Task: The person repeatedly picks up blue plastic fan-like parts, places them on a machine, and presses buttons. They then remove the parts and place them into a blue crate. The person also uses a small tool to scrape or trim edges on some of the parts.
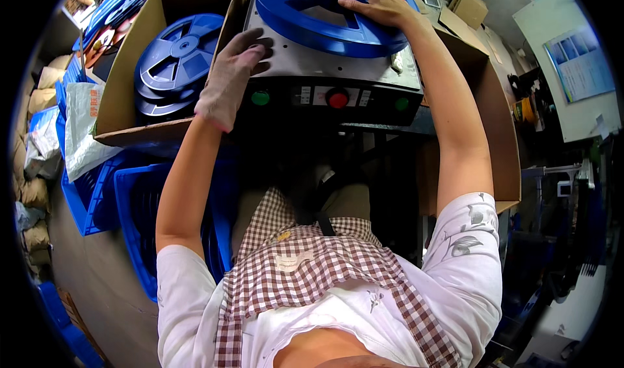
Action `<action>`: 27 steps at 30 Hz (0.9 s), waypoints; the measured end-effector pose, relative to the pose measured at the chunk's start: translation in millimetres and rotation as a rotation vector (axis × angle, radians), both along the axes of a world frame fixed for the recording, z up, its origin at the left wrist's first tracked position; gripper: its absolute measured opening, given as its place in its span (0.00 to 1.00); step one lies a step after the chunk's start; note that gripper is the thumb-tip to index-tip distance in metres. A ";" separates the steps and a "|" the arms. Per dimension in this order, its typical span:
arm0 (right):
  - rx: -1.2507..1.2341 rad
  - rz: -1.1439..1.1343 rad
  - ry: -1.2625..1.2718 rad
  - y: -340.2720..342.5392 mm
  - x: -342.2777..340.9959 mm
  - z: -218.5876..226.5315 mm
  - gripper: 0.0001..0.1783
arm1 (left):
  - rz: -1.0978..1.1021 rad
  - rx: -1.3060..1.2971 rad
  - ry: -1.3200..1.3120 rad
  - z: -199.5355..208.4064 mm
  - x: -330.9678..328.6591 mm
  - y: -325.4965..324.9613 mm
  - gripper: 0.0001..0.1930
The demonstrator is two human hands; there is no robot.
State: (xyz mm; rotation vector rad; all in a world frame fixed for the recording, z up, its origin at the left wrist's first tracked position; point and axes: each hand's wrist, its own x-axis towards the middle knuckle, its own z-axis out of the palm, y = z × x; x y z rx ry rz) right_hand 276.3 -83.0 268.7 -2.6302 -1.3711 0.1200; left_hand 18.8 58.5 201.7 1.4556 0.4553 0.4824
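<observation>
Blue plastic reel [356, 41] seems light, stiff; I would hold its rim. Right hand [385, 8] spreads fingers on it; left hand [233, 72], half-curled, looks empty.

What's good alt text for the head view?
A person's bare right hand rests on a large blue reel over a machine with red and green buttons; the gloved left hand is near the machine's left side. At left, blue reels fill part of a cardboard box.
</observation>
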 end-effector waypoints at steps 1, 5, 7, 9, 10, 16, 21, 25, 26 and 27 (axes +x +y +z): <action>0.150 0.040 -0.060 -11.4 -0.7 -2.8 0.39 | 0.026 0.119 -0.029 -4.8 -5.8 1.4 0.24; 0.749 0.216 -0.314 -94.7 -6.0 -40.8 0.38 | 0.135 0.505 0.014 -30.0 -41.3 -7.2 0.29; 0.922 -0.076 0.011 -145.8 -32.0 -68.9 0.38 | 0.216 0.735 0.158 -46.3 -51.2 -15.0 0.31; 0.990 -0.321 0.306 -190.2 -46.5 -107.2 0.39 | 0.229 0.728 0.211 -79.6 -55.4 -10.4 0.35; 0.815 -0.326 0.177 -202.6 -43.0 -134.8 0.40 | 0.206 0.645 0.218 -97.1 -55.8 -0.6 0.35; 0.744 -0.371 0.224 -189.1 -58.6 -176.3 0.34 | 0.207 -0.148 -0.096 -129.9 -51.0 30.9 0.26; 0.648 -0.359 0.177 -187.6 -60.9 -173.5 0.36 | 0.157 0.421 0.091 -142.3 -66.6 51.1 0.27; 0.505 -0.318 0.067 -227.8 -51.9 -112.3 0.34 | 0.184 0.359 0.126 -163.7 -87.4 81.8 0.28; 0.622 -0.319 0.164 -244.5 -38.3 -100.6 0.30 | 0.202 0.509 0.172 -147.0 -86.1 65.1 0.28; 0.740 -0.304 0.262 -260.6 -19.7 -88.6 0.27 | 0.232 0.659 0.215 -123.1 -86.6 42.4 0.28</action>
